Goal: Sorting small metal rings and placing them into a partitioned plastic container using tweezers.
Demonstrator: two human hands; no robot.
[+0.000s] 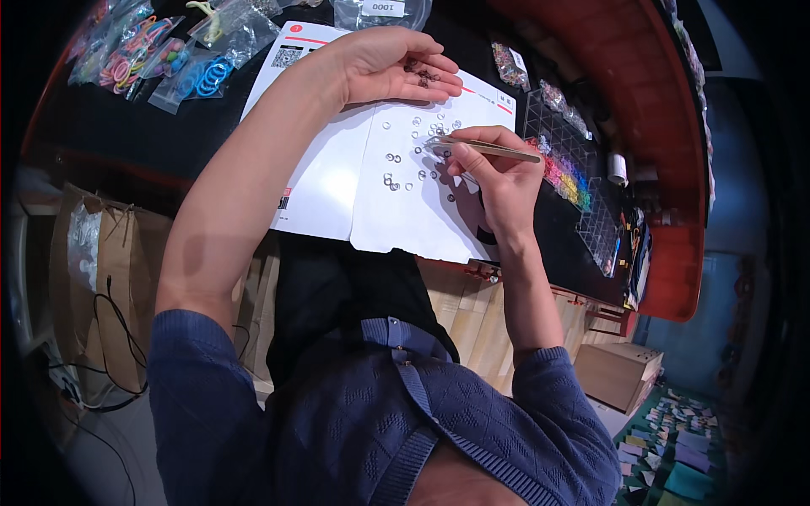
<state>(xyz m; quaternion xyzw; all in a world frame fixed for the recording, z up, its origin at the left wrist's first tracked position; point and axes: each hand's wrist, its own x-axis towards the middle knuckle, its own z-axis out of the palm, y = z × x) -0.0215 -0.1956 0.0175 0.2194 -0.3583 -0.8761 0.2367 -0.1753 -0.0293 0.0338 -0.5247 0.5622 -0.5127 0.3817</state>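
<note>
Palm up, my left hand (398, 69) lies over the top of a white paper sheet (316, 171), its fingers stretched to the right. Several small dark rings (423, 77) rest loose on those fingers. My right hand (500, 171) grips metal tweezers (493, 148), whose tips point left over the sheet. Beneath and around the tips, several small metal rings (392, 183) are scattered on the paper's right half. Whether the tweezer tips pinch a ring I cannot tell.
Bags of colourful hair ties (130, 66) and blue rings (209, 76) lie at the upper left. A clear plastic bag (380, 16) is beyond my left hand. To the right stands a clear compartment box (595, 221) with coloured pieces. Bead packets (509, 65) lie behind it.
</note>
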